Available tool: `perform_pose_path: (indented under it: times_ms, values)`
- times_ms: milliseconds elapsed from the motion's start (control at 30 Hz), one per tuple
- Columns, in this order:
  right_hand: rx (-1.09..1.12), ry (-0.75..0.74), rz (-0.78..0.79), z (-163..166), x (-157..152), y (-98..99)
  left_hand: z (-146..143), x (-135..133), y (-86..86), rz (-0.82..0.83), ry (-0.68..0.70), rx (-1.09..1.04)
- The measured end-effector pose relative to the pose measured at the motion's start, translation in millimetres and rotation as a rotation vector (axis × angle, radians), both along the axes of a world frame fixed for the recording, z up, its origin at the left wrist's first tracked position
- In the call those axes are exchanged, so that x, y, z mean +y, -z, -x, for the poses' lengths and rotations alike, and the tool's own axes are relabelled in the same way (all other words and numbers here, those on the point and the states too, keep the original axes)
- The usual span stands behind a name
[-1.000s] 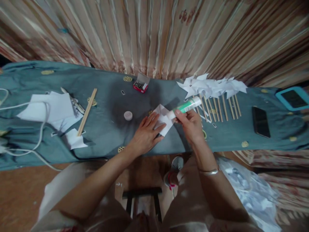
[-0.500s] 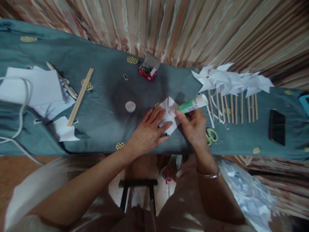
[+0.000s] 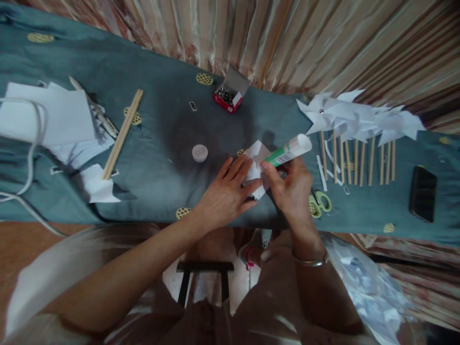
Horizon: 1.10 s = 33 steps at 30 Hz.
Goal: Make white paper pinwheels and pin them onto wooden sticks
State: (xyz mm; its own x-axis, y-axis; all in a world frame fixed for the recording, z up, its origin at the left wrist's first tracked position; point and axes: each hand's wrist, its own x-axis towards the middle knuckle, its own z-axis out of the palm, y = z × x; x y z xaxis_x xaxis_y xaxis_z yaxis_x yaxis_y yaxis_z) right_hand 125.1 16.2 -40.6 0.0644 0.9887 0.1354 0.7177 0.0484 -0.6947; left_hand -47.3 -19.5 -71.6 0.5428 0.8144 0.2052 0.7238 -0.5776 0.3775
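Note:
My right hand (image 3: 293, 184) is wrapped round a green and white glue stick (image 3: 287, 151), tilted with its lower end at a small white paper piece (image 3: 258, 149). That piece lies on the cloth, with cut slits and flaps partly showing. My left hand (image 3: 230, 194) rests with spread fingers on the paper's left side, hiding part of it. To the left of the hands sits a round white cap (image 3: 200, 153). Green-handled scissors (image 3: 319, 203) lie just right of my right hand, beside thin white paper strips (image 3: 321, 173).
Several white paper pinwheels (image 3: 359, 117) on wooden sticks lie at the right, near a black phone (image 3: 424, 194). An open red box of small metal pins (image 3: 228, 96) stands at the back. Stacked paper (image 3: 46, 115), loose wooden sticks (image 3: 122, 136) and a white cable (image 3: 30, 177) are left.
The view has shifted slightly, so the table's things appear a little displaced. Both hands stay at the paper, and the glue stick has tilted slightly lower over it.

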Motion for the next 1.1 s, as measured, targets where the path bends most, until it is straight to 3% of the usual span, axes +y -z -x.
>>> perform_pose_path:
  times_ms: [1100]
  values:
    - [-0.173,-0.035,-0.021,11.3,-4.7,-1.6,-0.9,0.0,-2.2,-0.007,-0.011,-0.021]
